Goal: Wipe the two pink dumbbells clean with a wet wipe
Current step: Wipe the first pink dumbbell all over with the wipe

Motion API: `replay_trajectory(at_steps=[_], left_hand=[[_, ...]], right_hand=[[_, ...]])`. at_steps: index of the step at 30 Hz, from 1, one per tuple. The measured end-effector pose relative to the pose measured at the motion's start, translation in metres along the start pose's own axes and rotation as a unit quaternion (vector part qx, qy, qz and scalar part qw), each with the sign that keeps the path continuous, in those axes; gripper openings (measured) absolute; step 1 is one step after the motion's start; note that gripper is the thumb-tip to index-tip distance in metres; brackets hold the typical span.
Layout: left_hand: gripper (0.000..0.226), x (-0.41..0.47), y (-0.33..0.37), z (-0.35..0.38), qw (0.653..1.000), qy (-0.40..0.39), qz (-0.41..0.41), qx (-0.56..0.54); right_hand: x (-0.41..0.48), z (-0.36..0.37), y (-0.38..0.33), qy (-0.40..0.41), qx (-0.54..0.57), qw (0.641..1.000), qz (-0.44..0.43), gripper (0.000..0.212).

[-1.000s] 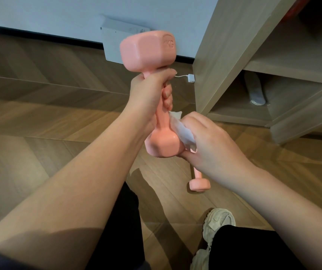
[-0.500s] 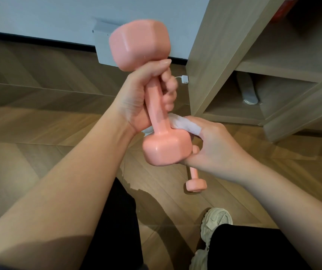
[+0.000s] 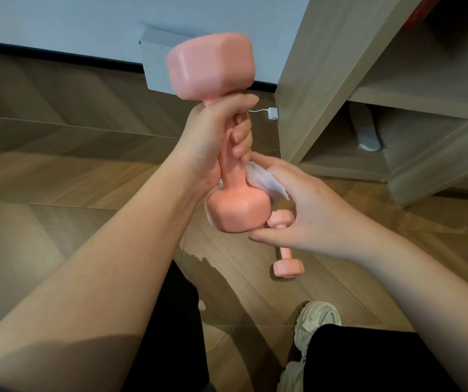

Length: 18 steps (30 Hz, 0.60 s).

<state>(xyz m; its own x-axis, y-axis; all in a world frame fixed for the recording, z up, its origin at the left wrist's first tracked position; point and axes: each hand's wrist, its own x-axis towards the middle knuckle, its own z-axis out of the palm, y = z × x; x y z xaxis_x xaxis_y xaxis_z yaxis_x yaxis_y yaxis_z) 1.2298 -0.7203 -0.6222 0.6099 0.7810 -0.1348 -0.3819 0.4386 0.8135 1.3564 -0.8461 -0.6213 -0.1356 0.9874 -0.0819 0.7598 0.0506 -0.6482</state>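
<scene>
L hand's (image 3: 213,137) fingers wrap dumbbell (image 3: 210,66) handle, R hand (image 3: 315,210) pinches wet wipe (image 3: 265,181) on lower head: twist, press firmly.

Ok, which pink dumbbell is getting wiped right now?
The held dumbbell, gripped by the left hand; the right hand presses the wet wipe against its lower head. The other dumbbell lies on the floor.
</scene>
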Motion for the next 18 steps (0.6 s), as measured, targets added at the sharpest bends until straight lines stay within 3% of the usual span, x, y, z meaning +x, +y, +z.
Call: replay_trajectory(at_steps=[3, 5, 9, 13, 18], left_hand=[[0.038, 0.000, 0.000, 0.001, 1.000, 0.007, 0.011, 0.018], [0.040, 0.000, -0.001, 0.003, 1.000, 0.015, 0.013, 0.025], [0.043, -0.001, -0.003, 0.006, 0.999, 0.028, 0.012, 0.031], [0.042, -0.001, -0.008, 0.007, 0.997, 0.053, 0.012, 0.049], [0.040, 0.001, -0.010, 0.004, 0.993, 0.107, 0.017, 0.055]], right_hand=[[-0.001, 0.001, 0.000, 0.023, 0.061, 0.998, 0.025, 0.065], [0.002, 0.002, -0.001, 0.027, 0.068, 0.997, 0.027, 0.073], [0.005, 0.003, -0.006, 0.010, 0.001, 1.000, 0.003, 0.040], [0.004, 0.008, 0.000, 0.027, -0.021, 0.999, -0.010, 0.031], [0.001, 0.015, -0.004, 0.091, -0.105, 0.990, -0.022, 0.036]])
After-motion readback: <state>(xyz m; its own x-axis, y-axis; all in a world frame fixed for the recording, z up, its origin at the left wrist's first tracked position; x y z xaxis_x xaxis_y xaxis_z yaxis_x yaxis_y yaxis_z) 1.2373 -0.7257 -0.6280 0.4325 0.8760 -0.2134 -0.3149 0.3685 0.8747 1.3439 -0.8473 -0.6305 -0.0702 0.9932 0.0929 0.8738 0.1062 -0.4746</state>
